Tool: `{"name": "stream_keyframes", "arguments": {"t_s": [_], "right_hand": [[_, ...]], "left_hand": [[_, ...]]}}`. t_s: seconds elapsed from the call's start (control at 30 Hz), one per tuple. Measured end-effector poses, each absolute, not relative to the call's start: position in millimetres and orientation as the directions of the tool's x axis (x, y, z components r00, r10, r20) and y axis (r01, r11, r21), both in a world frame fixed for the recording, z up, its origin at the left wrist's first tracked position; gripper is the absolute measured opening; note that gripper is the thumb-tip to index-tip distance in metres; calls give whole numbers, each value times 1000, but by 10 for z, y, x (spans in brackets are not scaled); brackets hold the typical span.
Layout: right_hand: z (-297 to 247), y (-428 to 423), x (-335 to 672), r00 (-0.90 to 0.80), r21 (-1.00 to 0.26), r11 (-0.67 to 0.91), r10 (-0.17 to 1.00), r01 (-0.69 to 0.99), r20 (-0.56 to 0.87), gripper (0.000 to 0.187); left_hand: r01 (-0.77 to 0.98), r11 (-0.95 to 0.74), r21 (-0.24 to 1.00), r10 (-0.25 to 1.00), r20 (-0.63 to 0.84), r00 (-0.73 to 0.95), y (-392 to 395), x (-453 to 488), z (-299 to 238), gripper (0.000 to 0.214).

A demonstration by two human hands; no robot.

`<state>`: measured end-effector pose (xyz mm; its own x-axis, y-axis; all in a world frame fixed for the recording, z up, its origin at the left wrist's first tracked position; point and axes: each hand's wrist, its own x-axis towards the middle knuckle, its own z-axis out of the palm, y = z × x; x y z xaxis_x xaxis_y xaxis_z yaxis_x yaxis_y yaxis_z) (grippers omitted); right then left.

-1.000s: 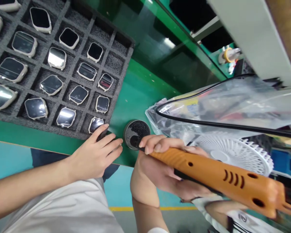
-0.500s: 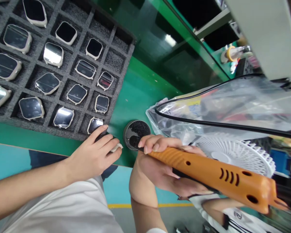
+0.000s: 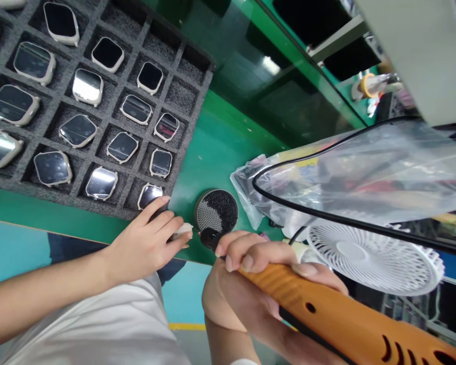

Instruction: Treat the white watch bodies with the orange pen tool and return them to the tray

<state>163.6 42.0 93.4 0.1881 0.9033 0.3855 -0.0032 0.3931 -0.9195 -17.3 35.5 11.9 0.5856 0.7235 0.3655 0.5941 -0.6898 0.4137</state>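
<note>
Gripping the orange handheld tool [image 3: 327, 306], the right hand [image 3: 247, 296] aims its black tip [image 3: 210, 238] toward ten o'clock, near the white piece [image 3: 182, 230] pinched at two o'clock on the left hand [image 3: 148, 243], which a slip could jab.

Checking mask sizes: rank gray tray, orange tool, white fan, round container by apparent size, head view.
gray tray
orange tool
white fan
round container
The orange tool is cropped and near; real sizes may differ.

The left hand [image 3: 150, 241] arches palm down, while the right hand [image 3: 251, 299] curls into a grip.
</note>
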Motion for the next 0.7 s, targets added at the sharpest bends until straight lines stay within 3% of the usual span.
{"name": "stream_keyframes", "arguments": {"t_s": [0.57,0.7], "right_hand": [[827,404,1565,202,-919,395,899,9,389,61],[818,429,1537,193,-904,428,887,-5,419,66]], "left_hand": [[596,-688,414,725,357,590,377,-166,158,18],[594,-690,413,723,354,594,387,-162,155,17]]}}
